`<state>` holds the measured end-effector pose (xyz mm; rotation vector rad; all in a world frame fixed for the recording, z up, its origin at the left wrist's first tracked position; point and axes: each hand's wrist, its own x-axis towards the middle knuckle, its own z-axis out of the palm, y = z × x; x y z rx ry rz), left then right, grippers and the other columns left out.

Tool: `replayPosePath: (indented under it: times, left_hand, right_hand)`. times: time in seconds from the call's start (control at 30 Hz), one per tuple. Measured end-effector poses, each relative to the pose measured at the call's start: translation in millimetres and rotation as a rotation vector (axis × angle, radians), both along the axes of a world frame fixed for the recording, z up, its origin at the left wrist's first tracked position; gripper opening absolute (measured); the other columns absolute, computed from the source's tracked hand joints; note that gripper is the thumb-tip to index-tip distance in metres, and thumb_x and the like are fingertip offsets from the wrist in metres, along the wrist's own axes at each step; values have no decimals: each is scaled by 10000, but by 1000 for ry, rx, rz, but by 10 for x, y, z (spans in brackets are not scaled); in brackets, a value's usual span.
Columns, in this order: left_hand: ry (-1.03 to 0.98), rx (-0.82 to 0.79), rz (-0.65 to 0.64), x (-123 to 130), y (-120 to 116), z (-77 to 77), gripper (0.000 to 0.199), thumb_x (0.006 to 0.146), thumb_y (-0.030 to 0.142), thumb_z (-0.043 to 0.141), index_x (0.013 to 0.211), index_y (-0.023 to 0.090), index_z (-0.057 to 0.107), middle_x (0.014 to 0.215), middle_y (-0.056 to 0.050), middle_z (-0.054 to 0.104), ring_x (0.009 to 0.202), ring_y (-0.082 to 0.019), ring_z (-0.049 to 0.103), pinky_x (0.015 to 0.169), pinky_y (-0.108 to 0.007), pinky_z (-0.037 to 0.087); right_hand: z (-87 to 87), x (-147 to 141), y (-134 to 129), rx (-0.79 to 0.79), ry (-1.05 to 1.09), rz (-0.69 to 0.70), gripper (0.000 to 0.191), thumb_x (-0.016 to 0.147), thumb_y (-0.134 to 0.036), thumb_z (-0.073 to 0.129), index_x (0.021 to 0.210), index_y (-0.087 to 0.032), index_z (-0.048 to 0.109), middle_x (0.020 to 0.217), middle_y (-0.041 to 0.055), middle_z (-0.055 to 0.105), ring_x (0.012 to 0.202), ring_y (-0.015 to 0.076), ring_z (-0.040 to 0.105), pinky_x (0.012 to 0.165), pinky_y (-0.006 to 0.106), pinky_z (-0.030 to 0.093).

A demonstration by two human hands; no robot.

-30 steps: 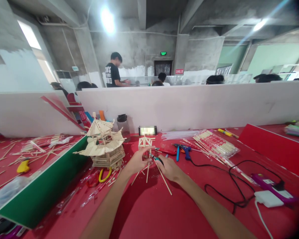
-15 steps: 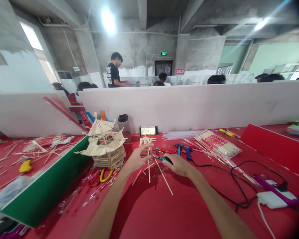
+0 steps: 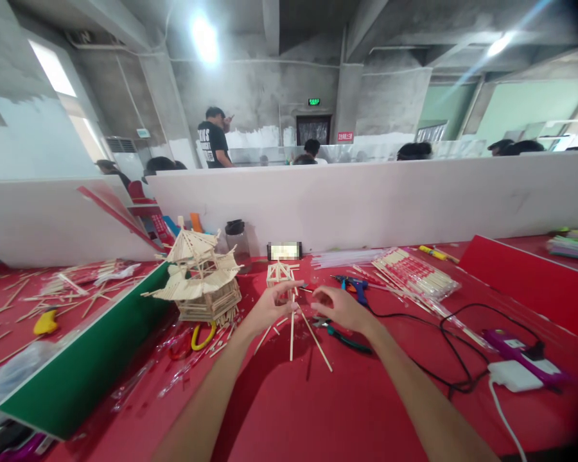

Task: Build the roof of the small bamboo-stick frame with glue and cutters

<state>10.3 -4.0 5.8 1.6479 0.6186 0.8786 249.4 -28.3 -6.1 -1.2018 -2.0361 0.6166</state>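
Observation:
In front of me, my left hand (image 3: 272, 307) has its thumb and fingers closed on a thin wooden stick (image 3: 292, 337) that slopes down toward me. Across a small gap, my right hand (image 3: 343, 309) is open, fingers bent and empty. Just below it, green-handled pliers (image 3: 349, 340) lie on the table. Behind my left fingers stands a small frame of wooden sticks (image 3: 280, 273), partly hidden by the hand. Another loose stick (image 3: 318, 343) lies slanting between my hands, beside several short offcuts.
A larger pagoda model (image 3: 200, 282) of sticks stands left, beside a green board (image 3: 91, 346). Yellow-handled scissors (image 3: 203, 337) lie near it. On the right are a blue glue gun (image 3: 356, 287), its black cable, packed sticks (image 3: 417, 273) and a purple power strip (image 3: 525, 360).
My right hand has let go of the pliers, which now lie on the table, and sits higher with its fingers apart. The left hand stays at the stick. The standing person behind has raised a hand.

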Motion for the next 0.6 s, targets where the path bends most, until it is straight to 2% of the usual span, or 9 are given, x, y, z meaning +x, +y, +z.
replayPosePath:
  times: [0.1, 0.2, 0.33, 0.43, 0.53, 0.6]
  left_hand:
    - [-28, -34, -31, 67, -31, -16, 659, 801, 353, 769, 1401, 209, 539, 1230, -128, 651, 773, -150, 696, 708, -264, 565]
    - [-35, -24, -35, 124, -46, -41, 656, 786, 344, 782, 1384, 201, 554, 1235, -131, 649, 789, -150, 685, 733, -281, 571]
    - [-20, 24, -59, 174, -42, -66, 639, 788, 326, 774, 1377, 204, 556, 1300, -136, 612, 807, -144, 666, 769, -296, 570]
    - [52, 90, -60, 149, -47, -21, 605, 807, 298, 739, 1375, 210, 548, 1323, -136, 593, 784, -132, 656, 767, -297, 565]
    - [176, 178, -23, 9, -43, 68, 566, 820, 238, 679, 1367, 221, 534, 1349, -138, 564, 784, -133, 658, 749, -287, 559]
    - [293, 202, 5, -146, -16, 111, 557, 810, 190, 631, 1355, 223, 521, 1290, -126, 594, 745, -135, 654, 687, -272, 546]
  right_hand:
    - [-12, -230, 6, -70, 412, -17, 260, 867, -406, 642, 1035, -224, 564, 954, 42, 704, 896, 208, 685, 800, 320, 511]
    - [-88, -375, 25, -136, 617, -22, 319, 802, -373, 714, 1002, -233, 509, 911, 28, 718, 876, 212, 703, 784, 324, 526]
    - [-171, -417, 56, -147, 703, -23, 325, 774, -358, 733, 963, -234, 500, 839, 7, 716, 798, 199, 699, 741, 313, 531]
    - [-194, -388, 85, -150, 709, -17, 310, 761, -357, 739, 955, -227, 534, 830, 3, 710, 787, 190, 697, 742, 306, 537]
    - [-205, -348, 119, -175, 694, -36, 314, 745, -383, 743, 966, -210, 603, 831, 24, 713, 802, 203, 705, 776, 331, 554]
    - [-214, -323, 140, -185, 678, -62, 328, 739, -416, 741, 962, -195, 645, 841, 49, 724, 811, 221, 709, 792, 359, 566]
